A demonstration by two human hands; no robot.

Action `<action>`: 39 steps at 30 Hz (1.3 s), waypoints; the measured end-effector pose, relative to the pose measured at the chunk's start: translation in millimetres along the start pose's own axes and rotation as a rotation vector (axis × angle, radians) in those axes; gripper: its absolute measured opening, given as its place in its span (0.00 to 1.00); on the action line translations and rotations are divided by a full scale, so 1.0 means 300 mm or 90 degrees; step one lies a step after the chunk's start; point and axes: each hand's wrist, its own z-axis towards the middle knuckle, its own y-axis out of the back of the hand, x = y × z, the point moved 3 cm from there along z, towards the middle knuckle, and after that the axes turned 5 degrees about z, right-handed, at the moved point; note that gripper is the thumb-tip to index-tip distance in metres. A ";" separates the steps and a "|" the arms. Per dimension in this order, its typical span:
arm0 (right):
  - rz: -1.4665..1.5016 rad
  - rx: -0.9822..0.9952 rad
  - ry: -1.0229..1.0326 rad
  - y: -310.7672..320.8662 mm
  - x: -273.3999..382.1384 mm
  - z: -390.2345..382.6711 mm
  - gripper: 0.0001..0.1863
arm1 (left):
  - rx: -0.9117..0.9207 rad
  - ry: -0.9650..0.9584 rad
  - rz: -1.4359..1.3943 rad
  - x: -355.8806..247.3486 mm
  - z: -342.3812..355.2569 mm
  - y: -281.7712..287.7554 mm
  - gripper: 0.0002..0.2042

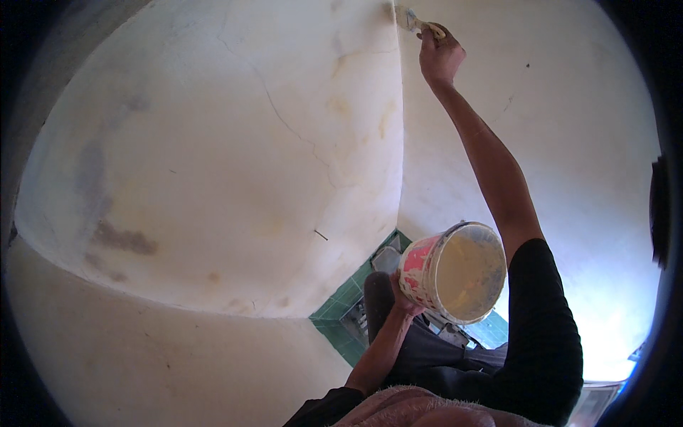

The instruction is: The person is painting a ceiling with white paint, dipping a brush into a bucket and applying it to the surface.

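My right hand [440,57] is raised high, arm stretched up, gripping a paintbrush [413,21] whose bristles touch the corner where two pale walls meet. My left hand [403,299] holds a red-and-white paint bucket [455,270] from below at chest height. The bucket is tilted toward me and holds pale cream paint.
Cream walls [235,164] with cracks, yellow stains and grey patches fill the view. Far below, a green tiled floor [341,309] shows, with my dark trousers and a foot over it. A dark object [660,213] sits at the right edge.
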 end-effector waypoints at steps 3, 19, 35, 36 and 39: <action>-0.059 -0.005 0.101 -0.042 -0.011 0.046 0.11 | 0.006 0.017 -0.004 0.024 0.014 -0.014 0.39; 0.508 0.362 -0.060 -0.013 0.583 -0.235 0.09 | 0.014 0.022 -0.004 0.002 -0.006 0.004 0.44; 0.258 0.507 0.056 1.393 0.254 -0.150 0.17 | 0.004 0.019 0.255 0.064 0.049 0.069 0.47; 0.245 0.507 -0.059 1.459 0.285 -0.201 0.16 | -0.007 0.036 0.232 0.060 0.059 0.063 0.47; 0.296 0.505 -0.285 1.505 0.369 -0.360 0.13 | -0.033 0.068 0.206 0.068 0.045 0.054 0.47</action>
